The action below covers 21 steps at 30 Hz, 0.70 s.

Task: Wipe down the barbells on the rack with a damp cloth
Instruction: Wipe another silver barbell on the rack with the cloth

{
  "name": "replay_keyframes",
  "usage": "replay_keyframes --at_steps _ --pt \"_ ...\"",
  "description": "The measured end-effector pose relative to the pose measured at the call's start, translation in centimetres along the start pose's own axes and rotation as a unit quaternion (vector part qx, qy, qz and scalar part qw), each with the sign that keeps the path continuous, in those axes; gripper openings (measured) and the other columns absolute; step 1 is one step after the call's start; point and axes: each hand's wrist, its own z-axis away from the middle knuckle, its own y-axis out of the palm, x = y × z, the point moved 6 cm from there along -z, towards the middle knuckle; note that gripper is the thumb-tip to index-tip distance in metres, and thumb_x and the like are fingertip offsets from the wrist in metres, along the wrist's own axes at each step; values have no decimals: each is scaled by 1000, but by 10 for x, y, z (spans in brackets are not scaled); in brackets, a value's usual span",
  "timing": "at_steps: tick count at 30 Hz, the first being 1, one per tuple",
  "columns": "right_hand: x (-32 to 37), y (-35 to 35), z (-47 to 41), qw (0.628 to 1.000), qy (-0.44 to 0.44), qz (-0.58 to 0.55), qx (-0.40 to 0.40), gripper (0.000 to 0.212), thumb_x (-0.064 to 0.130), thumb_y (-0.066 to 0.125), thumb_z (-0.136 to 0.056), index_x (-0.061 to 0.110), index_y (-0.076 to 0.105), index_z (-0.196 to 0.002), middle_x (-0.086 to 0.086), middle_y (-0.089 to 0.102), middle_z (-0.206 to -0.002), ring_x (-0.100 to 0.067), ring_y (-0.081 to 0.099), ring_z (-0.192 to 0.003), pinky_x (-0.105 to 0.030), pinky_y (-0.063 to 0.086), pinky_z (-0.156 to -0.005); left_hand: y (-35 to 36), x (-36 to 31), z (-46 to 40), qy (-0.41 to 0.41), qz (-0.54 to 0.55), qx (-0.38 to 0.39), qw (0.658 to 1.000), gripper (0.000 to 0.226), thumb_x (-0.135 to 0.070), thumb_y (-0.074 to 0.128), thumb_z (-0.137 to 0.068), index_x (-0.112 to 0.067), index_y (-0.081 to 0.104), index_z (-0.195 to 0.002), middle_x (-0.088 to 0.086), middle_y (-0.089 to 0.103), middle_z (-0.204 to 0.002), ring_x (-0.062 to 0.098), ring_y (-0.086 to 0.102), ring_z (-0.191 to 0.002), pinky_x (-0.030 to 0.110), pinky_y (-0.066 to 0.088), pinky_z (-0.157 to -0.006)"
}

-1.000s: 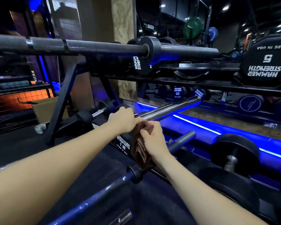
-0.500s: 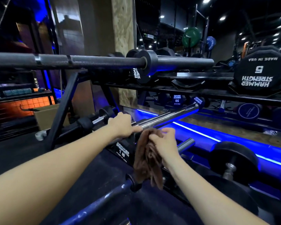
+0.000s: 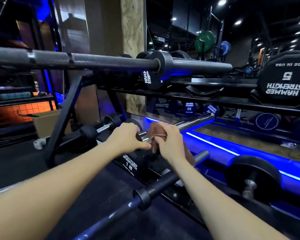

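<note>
At the middle tier of the black steel rack (image 3: 62, 118), a shiny chrome barbell sleeve (image 3: 192, 122) runs away to the upper right over a strip of blue light. The left hand (image 3: 126, 137) grips the near end of that sleeve, its fingers (image 3: 137, 129) curled over the top and the thumb stretched out toward the other hand. Just beside it, almost touching, the right hand (image 3: 170, 141) holds a bunched brown cloth (image 3: 157, 131) wrapped onto the sleeve, fingers curled round cloth and bar together. Above both hands a long dark grey knurled barbell (image 3: 93, 62) lies across the top of the rack. Nearer the camera, a black barbell with a bluish shaft (image 3: 151, 191) lies lower on the rack, passing under the right forearm. A black round dumbbell (image 3: 253, 175) sits at lower right.
</note>
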Motion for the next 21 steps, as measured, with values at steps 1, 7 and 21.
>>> replay_keyframes --at_steps 1,7,21 --pt "5 2 3 1000 -10 12 5 45 10 59 -84 24 59 -127 -7 53 -125 -30 46 -117 -35 35 -102 -1 0 -1 2 1 0 1000 58 -57 74 -67 -7 63 -94 1 55 -79 19 54 -77 29 38 -63" --pt "0 0 33 981 69 -181 -13 45 9 66 -78 30 65 -118 -1 63 -118 -9 56 -104 -23 39 -100 -5 2 -7 21 33 39 998 50 -54 77 -66 -15 46 -65 -6 37 -56 11 36 -55 28 28 -54" --pt "-32 26 62 948 138 -285 -12 34 33 65 -58 36 64 -91 -1 71 -86 -26 69 -83 -52 54 -82 3 20 -11 -38 184 139 972 52 -62 72 -62 -10 65 -65 -4 40 -52 9 30 -45 24 24 -50"
